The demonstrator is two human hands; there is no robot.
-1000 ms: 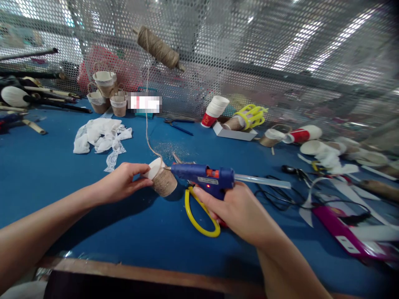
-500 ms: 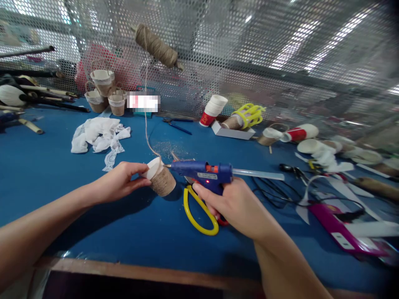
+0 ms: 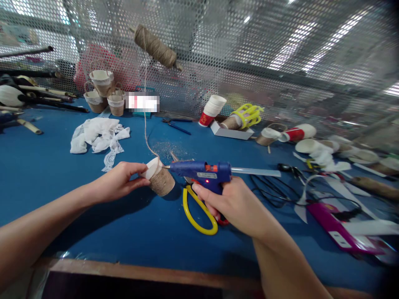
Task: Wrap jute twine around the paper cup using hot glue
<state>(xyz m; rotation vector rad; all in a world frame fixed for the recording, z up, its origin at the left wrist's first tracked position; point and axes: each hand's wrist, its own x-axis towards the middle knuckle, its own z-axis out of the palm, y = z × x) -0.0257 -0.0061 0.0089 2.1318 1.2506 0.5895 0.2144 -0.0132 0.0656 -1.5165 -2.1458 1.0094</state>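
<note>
Left hand (image 3: 120,182) pinches the cup (image 3: 159,179), tipped on its side low over the bench (image 3: 62,166), near centre. Right hand (image 3: 237,203) is closed round the glue gun (image 3: 201,171), nozzle at the cup's rim where the twine (image 3: 145,116) drops from the spool (image 3: 155,46).

Risks: a nozzle slip would burn the left fingertips, and slack twine may smear the glue. Scissors (image 3: 199,211) lie beneath.

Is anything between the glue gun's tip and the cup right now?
Nothing visible. The glue gun tip is at the cup near its rim; the left hand grips the cup's opposite side, and the scissors lie below on the table.
</note>
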